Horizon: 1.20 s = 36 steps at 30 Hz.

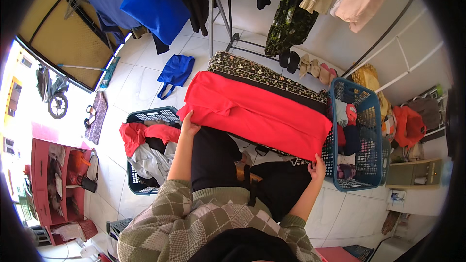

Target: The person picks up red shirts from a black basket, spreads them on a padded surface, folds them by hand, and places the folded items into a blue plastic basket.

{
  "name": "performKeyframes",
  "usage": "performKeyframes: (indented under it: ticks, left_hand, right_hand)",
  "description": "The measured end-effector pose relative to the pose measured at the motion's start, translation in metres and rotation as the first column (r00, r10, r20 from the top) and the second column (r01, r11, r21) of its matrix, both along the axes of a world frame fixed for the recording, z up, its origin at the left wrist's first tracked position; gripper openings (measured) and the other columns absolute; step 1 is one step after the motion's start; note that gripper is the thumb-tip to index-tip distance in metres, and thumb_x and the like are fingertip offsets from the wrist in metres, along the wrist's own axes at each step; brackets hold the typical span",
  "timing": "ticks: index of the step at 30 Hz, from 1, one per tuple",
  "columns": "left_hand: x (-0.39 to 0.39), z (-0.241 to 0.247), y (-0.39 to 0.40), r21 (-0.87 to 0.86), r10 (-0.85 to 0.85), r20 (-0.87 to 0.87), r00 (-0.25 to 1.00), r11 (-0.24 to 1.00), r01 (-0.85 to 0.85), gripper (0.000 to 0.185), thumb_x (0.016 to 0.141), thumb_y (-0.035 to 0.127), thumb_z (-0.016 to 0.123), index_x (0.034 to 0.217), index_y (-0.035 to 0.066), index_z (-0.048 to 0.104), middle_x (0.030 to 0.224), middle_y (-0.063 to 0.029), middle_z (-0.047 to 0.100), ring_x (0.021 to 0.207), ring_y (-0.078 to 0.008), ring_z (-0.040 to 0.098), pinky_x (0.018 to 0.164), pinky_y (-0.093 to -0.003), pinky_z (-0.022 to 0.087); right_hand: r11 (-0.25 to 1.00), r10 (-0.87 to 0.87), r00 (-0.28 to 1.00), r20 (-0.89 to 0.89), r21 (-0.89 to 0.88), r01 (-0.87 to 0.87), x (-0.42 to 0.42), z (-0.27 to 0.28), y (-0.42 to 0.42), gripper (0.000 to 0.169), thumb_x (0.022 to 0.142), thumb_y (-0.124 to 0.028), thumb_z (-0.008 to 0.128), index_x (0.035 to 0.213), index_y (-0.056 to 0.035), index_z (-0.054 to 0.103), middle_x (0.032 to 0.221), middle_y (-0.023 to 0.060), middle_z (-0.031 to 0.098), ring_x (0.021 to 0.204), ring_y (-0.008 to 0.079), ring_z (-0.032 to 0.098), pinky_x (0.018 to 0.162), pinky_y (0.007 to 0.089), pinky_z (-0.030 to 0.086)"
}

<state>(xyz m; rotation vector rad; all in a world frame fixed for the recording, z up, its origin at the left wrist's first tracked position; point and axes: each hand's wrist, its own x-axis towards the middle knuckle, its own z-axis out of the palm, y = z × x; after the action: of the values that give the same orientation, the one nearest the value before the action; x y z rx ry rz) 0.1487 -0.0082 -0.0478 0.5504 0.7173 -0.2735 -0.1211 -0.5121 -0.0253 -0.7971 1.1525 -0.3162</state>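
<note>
A red garment [255, 109], folded lengthwise into a long strip, lies across a raised surface draped with black floral-embroidered cloth [262, 76]. My left hand [189, 125] pinches its near left corner. At the opposite end, my right hand [317, 168] grips the near right corner between thumb and fingers. A blue plastic laundry basket [168, 111] beside my left arm holds rumpled clothes, among them a red piece [136, 136] and a light grey one [151, 160]. Close to my right hand stands another blue basket [375, 174] containing several folded clothes [351, 136].
Clothes hang from racks ahead, including a dark floral garment [291, 14]; a blue bag [156, 7] hangs at left. On the tiled floor lies a blue cloth bag [176, 72]. Several shoes [309, 65] line the rack's base. A pink cabinet [43, 178] stands far left.
</note>
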Motion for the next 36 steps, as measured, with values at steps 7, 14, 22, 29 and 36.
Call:
performKeyframes:
  ticks: [7,14,22,29,36]
  left_hand:
    - [-0.004,0.011,-0.002,0.304,0.156,0.25,0.956,0.924,-0.231,0.03,0.086,0.023,0.057,0.112,0.01,0.053,0.114,-0.0074,0.058,0.106,-0.0245,0.056,0.089,-0.0429,0.045]
    - [-0.026,0.029,0.012,0.376,0.236,0.254,0.938,0.869,-0.321,0.027,0.087,0.029,0.055,0.105,0.01,0.048,0.095,-0.0055,0.059,0.079,-0.0187,0.06,0.061,-0.0332,0.049]
    - [0.049,0.057,-0.011,0.636,0.192,0.614,0.765,0.454,-0.624,0.039,0.087,0.018,0.058,0.11,-0.001,0.034,0.095,-0.0101,0.048,0.078,-0.0139,0.052,0.06,-0.0258,0.045]
    - [0.098,0.053,-0.061,0.995,-0.625,0.079,0.777,0.007,-0.096,0.043,0.088,0.025,0.055,0.118,-0.002,0.04,0.105,-0.0206,0.056,0.101,-0.0305,0.056,0.086,-0.0411,0.043]
    - [0.062,0.041,-0.046,0.713,-0.749,-0.162,0.643,-0.539,-0.448,0.035,0.09,0.029,0.044,0.118,0.011,0.055,0.127,-0.0089,0.051,0.126,-0.027,0.039,0.108,-0.0476,0.019]
  right_hand:
    - [0.96,-0.271,0.922,0.278,0.002,0.282,-0.023,0.006,-0.009,0.017,0.074,-0.002,0.071,0.084,-0.0072,0.059,0.082,0.0011,0.061,0.072,0.0114,0.056,0.065,0.0224,0.048]
    - [0.929,-0.364,0.866,0.343,0.201,0.311,-0.036,0.019,0.001,0.016,0.075,0.0,0.07,0.081,-0.0094,0.059,0.076,0.0002,0.059,0.061,0.0078,0.053,0.049,0.0176,0.042]
    - [0.894,-0.447,0.694,0.565,0.256,0.368,0.029,0.015,-0.035,0.007,0.083,-0.003,0.063,0.081,-0.0034,0.056,0.07,0.0004,0.054,0.061,0.0083,0.053,0.051,0.0183,0.05]
    - [0.831,-0.497,0.716,0.489,0.031,0.556,0.119,-0.012,-0.054,0.012,0.087,-0.004,0.057,0.096,0.0027,0.053,0.086,0.0087,0.054,0.074,0.0165,0.058,0.066,0.0252,0.054]
    - [-0.325,-0.084,0.726,-0.682,-0.67,-0.667,0.097,0.006,0.029,0.051,0.088,-0.033,0.053,0.133,-0.0148,0.04,0.137,0.0121,0.039,0.127,0.0287,0.038,0.101,0.0567,0.029]
